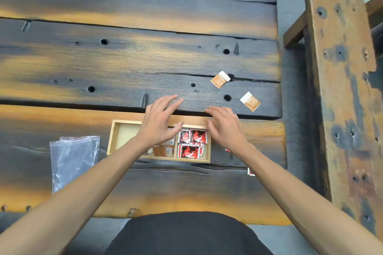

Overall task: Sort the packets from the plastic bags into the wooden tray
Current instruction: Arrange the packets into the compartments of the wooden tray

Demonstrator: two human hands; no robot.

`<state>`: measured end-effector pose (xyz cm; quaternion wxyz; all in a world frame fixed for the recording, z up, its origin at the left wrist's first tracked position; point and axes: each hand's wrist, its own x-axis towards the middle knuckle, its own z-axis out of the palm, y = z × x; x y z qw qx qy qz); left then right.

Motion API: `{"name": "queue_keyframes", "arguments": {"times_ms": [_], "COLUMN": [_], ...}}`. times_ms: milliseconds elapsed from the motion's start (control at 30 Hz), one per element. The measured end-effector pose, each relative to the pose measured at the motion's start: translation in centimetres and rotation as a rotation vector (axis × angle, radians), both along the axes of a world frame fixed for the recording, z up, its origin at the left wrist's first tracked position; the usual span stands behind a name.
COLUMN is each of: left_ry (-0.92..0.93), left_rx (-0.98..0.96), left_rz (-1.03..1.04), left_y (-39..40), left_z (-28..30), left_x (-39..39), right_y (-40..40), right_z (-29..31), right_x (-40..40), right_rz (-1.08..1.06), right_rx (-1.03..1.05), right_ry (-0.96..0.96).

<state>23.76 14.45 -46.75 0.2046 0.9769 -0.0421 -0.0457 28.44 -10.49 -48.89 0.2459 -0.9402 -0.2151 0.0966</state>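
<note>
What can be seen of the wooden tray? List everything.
The wooden tray is a shallow, light-wood rectangular box with compartments, lying flat on the dark plank table. Its left compartment looks bare, the middle holds brown packets, the right red packets. The left hand hovers over it, hiding part.

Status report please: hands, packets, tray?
Left hand and right hand open, empty, above wooden tray. Red packets in right compartment. Two brown packets loose beyond.

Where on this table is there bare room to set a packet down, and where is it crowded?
Bare planks lie beyond both hands, left of the two brown packets. The wooden tray has a bare left compartment. Crowded: its right side with red packets, and the plastic bags beside it.
</note>
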Motion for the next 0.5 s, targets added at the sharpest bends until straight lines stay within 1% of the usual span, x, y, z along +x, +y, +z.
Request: {"name": "queue_keyframes", "arguments": {"times_ms": [167,300,400,500], "left_ry": [0.056,0.131,0.172,0.203], "left_rx": [0.022,0.013,-0.018,-0.144], "left_rz": [-0.058,-0.072,-0.014,0.111], "left_y": [-3.7,-6.8,-9.3,-11.2], "left_z": [-0.6,-2.3,-3.6,-5.1], "left_x": [5.3,9.8,13.2,15.9], "right_y": [-4.3,-7.8,-10.2,-11.7], "right_z": [-0.8,-1.2,-2.1,-2.9], "right_x": [3.1,5.2,6.9,8.6], "right_rz": [-0.106,-0.2,-0.281,-0.351], "right_rx": [-0.054,-0.117,-0.138,-0.124], "right_ry": [0.011,0.072,0.147,0.214]}}
